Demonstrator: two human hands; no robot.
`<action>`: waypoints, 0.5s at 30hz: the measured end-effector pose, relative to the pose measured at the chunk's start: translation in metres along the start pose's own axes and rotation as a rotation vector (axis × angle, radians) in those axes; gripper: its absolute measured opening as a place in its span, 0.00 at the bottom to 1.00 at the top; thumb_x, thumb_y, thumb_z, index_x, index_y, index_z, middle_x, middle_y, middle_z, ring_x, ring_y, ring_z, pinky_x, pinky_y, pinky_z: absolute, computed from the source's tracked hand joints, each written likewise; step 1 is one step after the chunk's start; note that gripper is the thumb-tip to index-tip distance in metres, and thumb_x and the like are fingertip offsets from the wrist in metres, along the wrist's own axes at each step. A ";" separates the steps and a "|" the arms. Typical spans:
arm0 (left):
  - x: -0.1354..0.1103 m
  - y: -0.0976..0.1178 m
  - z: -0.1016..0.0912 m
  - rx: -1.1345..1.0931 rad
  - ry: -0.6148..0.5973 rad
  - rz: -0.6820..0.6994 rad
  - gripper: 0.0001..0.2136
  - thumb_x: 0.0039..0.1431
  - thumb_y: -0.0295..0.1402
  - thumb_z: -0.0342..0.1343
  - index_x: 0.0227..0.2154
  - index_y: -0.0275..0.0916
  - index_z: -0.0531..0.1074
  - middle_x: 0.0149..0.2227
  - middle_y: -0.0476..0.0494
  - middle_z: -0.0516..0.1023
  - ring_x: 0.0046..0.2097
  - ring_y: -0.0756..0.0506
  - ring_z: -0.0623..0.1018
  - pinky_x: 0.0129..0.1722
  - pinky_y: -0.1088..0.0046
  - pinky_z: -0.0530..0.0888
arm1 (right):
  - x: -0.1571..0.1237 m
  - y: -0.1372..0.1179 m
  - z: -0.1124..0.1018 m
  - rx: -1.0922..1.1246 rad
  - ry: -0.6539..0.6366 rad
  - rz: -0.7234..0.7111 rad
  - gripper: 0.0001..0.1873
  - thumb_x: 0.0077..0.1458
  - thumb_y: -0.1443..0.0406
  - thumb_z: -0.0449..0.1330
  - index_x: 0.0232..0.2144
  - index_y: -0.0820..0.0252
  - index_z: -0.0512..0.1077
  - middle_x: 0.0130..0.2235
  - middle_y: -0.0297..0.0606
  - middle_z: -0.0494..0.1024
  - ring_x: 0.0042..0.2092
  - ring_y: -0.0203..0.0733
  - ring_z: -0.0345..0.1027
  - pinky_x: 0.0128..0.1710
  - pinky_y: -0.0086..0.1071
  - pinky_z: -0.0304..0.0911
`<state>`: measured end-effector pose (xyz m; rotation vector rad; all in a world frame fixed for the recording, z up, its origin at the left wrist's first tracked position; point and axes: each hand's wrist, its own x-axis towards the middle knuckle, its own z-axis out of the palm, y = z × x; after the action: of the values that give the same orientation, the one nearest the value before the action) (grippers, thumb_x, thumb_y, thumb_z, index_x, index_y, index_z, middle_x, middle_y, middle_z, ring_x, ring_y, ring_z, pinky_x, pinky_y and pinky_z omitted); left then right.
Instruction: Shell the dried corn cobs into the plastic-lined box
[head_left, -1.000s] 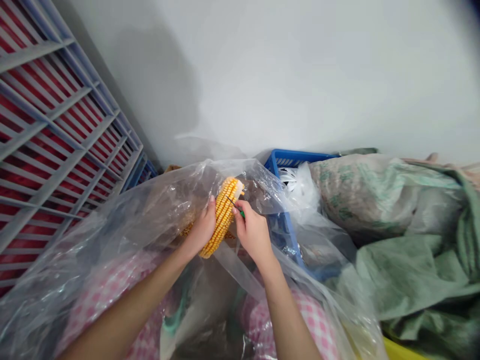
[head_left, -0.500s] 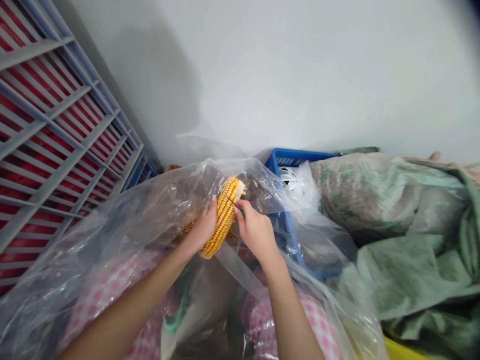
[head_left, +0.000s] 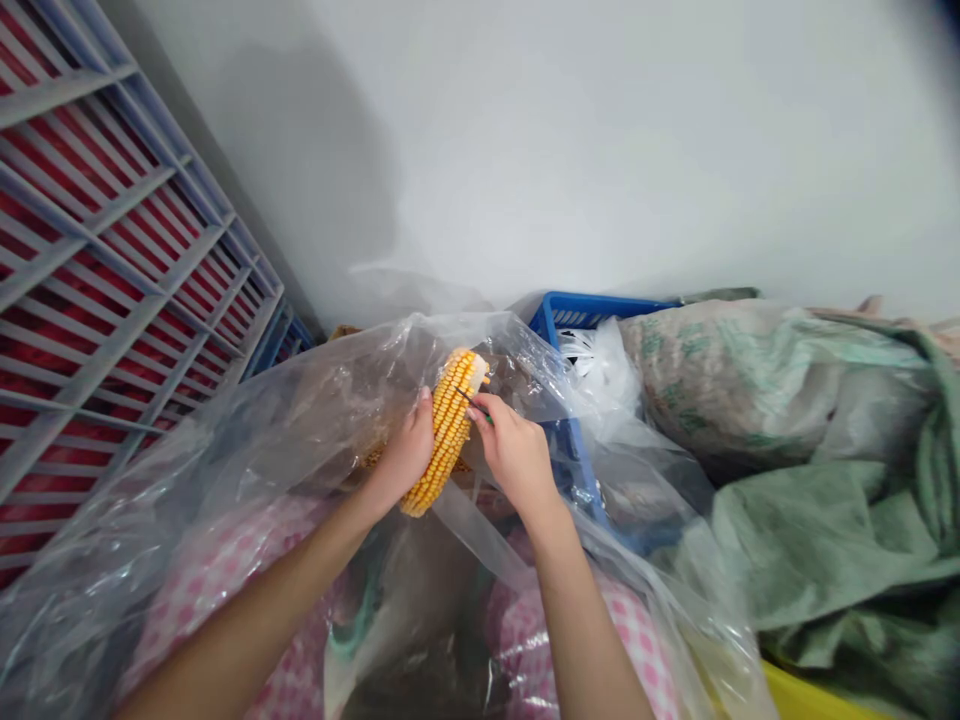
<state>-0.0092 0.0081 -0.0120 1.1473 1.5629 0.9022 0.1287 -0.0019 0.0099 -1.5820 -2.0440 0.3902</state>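
An ear of corn [head_left: 448,430] with yellow kernels is held tilted, its bare pale tip pointing up and right. My left hand [head_left: 406,448] is closed round its left side. In my right hand [head_left: 514,448] is a thin dark pointed tool [head_left: 469,398] with a bit of green at the grip; its tip meets the kernels near the upper end. Exactly what kind of tool it is, I cannot make out. Below the ear, loose kernels [head_left: 373,455] lie inside a clear plastic bag [head_left: 300,400] that spreads over my lap.
Slatted crates [head_left: 112,270] with red contents rise at the left. To the right stands a blue basket [head_left: 577,460] holding a white plastic bag [head_left: 607,370]. Beyond it lie a full sack [head_left: 735,370] and green cloth [head_left: 825,530]. A white wall [head_left: 600,150] closes the back.
The tool's tip has shifted slightly up and right along the ear, and my right hand has risen a little with it. My left hand keeps its hold; the view has moved slightly.
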 end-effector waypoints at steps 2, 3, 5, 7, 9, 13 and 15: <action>0.000 0.001 0.000 0.007 -0.011 -0.001 0.29 0.56 0.54 0.33 0.35 0.35 0.71 0.36 0.38 0.76 0.42 0.40 0.74 0.44 0.65 0.68 | 0.000 -0.001 0.000 0.055 0.003 0.027 0.14 0.59 0.62 0.47 0.42 0.59 0.68 0.41 0.40 0.76 0.40 0.39 0.71 0.37 0.29 0.63; 0.000 0.002 0.000 0.010 -0.013 -0.001 0.28 0.56 0.53 0.33 0.36 0.35 0.71 0.38 0.37 0.76 0.43 0.40 0.74 0.46 0.65 0.67 | 0.000 -0.001 0.000 0.088 0.002 0.038 0.13 0.59 0.62 0.47 0.42 0.58 0.68 0.41 0.39 0.76 0.40 0.39 0.71 0.37 0.29 0.63; 0.002 0.003 0.000 0.041 0.011 -0.002 0.27 0.57 0.51 0.33 0.38 0.35 0.70 0.41 0.36 0.75 0.46 0.40 0.73 0.48 0.66 0.66 | 0.000 -0.002 -0.001 0.156 -0.002 0.061 0.13 0.58 0.62 0.47 0.41 0.58 0.68 0.40 0.38 0.77 0.40 0.39 0.71 0.38 0.30 0.63; 0.004 0.004 0.000 0.087 0.041 -0.009 0.26 0.58 0.49 0.33 0.39 0.34 0.69 0.44 0.35 0.74 0.48 0.40 0.71 0.50 0.65 0.65 | 0.001 -0.004 -0.003 0.208 -0.003 0.081 0.13 0.58 0.61 0.47 0.41 0.58 0.68 0.39 0.37 0.77 0.39 0.39 0.71 0.38 0.30 0.63; 0.006 0.005 0.000 0.117 0.033 -0.029 0.26 0.58 0.48 0.33 0.39 0.33 0.68 0.45 0.33 0.73 0.49 0.39 0.71 0.50 0.63 0.65 | 0.002 -0.006 -0.004 0.229 -0.001 0.103 0.13 0.58 0.60 0.48 0.40 0.58 0.68 0.39 0.37 0.77 0.38 0.39 0.71 0.37 0.29 0.63; 0.006 0.008 -0.005 0.180 0.005 -0.059 0.23 0.59 0.45 0.32 0.41 0.33 0.64 0.52 0.34 0.68 0.56 0.38 0.63 0.56 0.59 0.57 | 0.004 -0.008 -0.007 0.231 -0.013 0.172 0.14 0.57 0.59 0.48 0.40 0.57 0.68 0.37 0.36 0.77 0.37 0.38 0.71 0.37 0.28 0.62; 0.007 0.009 -0.008 0.218 -0.016 -0.065 0.22 0.58 0.45 0.32 0.41 0.35 0.64 0.53 0.38 0.67 0.57 0.38 0.62 0.57 0.58 0.54 | 0.005 -0.007 -0.007 0.235 -0.046 0.223 0.15 0.56 0.57 0.48 0.41 0.56 0.68 0.35 0.36 0.77 0.34 0.37 0.71 0.34 0.28 0.62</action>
<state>-0.0156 0.0171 -0.0029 1.2445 1.7070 0.6909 0.1264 0.0001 0.0200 -1.6689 -1.7828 0.7265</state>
